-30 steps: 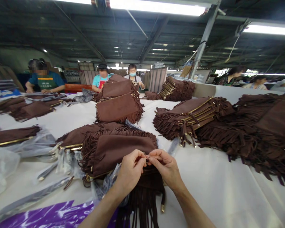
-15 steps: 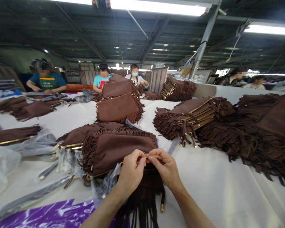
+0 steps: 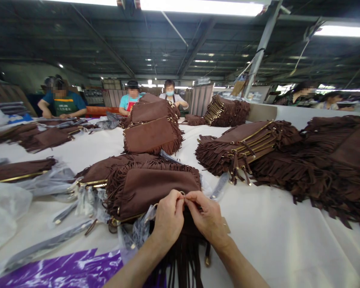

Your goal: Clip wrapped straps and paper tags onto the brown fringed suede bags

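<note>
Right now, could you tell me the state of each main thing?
Bare left hand: fingertips pinched on a small item, unclear what
Bare right hand: fingertips pinched at the same item
Brown fringed bag just beyond the hands: smooth panel up
Long dark strip, lower left: wrapped in clear plastic
Shiny purple plastic sheet: wrinkled
Long white ceiling lamp: lit

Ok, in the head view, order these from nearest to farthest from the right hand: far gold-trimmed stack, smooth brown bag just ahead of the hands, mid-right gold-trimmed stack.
From the right hand:
1. Smooth brown bag: just ahead, toward the left.
2. Mid-right gold-trimmed stack: farther forward, to the right.
3. Far gold-trimmed stack: farthest back, beyond the mid-right one.
</note>
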{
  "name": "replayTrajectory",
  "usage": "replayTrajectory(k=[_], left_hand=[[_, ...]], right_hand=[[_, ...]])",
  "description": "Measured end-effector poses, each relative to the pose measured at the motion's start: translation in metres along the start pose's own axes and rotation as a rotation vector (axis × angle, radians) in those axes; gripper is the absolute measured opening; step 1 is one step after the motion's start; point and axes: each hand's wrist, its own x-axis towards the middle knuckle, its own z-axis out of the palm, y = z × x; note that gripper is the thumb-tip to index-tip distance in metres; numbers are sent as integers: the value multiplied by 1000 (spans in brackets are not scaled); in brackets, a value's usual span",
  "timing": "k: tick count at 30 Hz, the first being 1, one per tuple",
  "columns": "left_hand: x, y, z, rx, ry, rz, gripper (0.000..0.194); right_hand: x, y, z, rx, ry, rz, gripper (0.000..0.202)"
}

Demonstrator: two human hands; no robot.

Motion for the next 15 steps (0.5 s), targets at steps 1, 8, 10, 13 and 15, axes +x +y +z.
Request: replayTrajectory(k=[1, 8, 10, 13, 15], left_hand=[[-1, -1, 1, 21, 1, 0, 16], [-2, -2, -3, 104, -51, -23, 15], [-2, -2, -5, 48, -63, -16, 15], [-1, -5, -9, -67, -67, -9, 15], [-1, -7, -10, -106, -72, -22, 15]], right_hand=[[0, -1, 0, -26, -12, -28, 16], [1, 1, -1, 1, -94, -31, 13], [0, 5, -1, 106, -91, 63, 7], [-2, 11, 1, 241, -114, 178, 11], [-4, 14, 3, 286, -139, 231, 14]])
